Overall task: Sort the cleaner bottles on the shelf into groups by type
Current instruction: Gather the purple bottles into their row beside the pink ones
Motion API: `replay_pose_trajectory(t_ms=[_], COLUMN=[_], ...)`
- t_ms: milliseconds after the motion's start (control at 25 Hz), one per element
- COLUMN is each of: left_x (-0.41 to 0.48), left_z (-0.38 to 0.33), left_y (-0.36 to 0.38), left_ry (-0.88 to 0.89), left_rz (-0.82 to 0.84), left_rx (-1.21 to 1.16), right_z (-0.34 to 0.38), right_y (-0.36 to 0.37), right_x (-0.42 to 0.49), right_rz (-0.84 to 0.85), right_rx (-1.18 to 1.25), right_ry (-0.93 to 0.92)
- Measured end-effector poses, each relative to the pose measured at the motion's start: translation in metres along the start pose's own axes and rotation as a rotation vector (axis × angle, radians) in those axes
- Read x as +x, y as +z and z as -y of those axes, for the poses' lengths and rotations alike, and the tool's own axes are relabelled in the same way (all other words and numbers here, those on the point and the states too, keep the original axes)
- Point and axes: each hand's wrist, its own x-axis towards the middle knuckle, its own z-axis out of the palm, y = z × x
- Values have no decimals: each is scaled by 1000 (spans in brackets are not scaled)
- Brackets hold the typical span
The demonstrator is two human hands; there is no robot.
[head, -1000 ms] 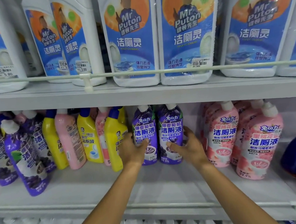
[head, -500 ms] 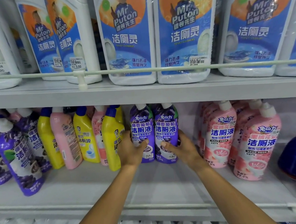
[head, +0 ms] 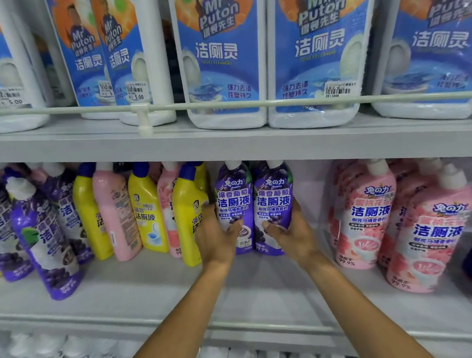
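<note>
Purple grape-label cleaner bottles (head: 41,234) stand at the left end of the middle shelf (head: 152,283), followed by yellow bottles (head: 146,214) mixed with a pink bottle (head: 116,212). At centre, the left hand (head: 215,238) grips the left purple bottle (head: 235,203), thumb across its label, and the right hand (head: 293,234) grips the right purple bottle (head: 274,204) likewise; both bottles are upright and touching. The pink bottle group (head: 365,215) stands further right.

Top shelf, jugs (head: 221,51): "Mr Puton", 洁厕灵, "TOILET CLEANERS" (tiny, faint). On two of them, price stickers (head: 134,91): 5.00. Below, purple bottles (head: 233,203): 爆香葡萄, 洁厕液, 99.9% near base. On pink bottles (head: 368,212): 洁厕液, 99.9%. On yellow bottle (head: 147,217): 洁厕液.
</note>
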Motion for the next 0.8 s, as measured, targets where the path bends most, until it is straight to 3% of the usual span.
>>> replay_pose_trajectory(t_ms=[440, 800], left_x=[1, -1], left_z=[5, 7], left_y=[2, -8], left_ry=[-20, -34], left_rz=[-51, 9], left_rx=[23, 19], right_z=[1, 8], right_y=[2, 0], right_x=[6, -8], right_rz=[10, -71], right_rx=[-5, 31], right_ry=[4, 61])
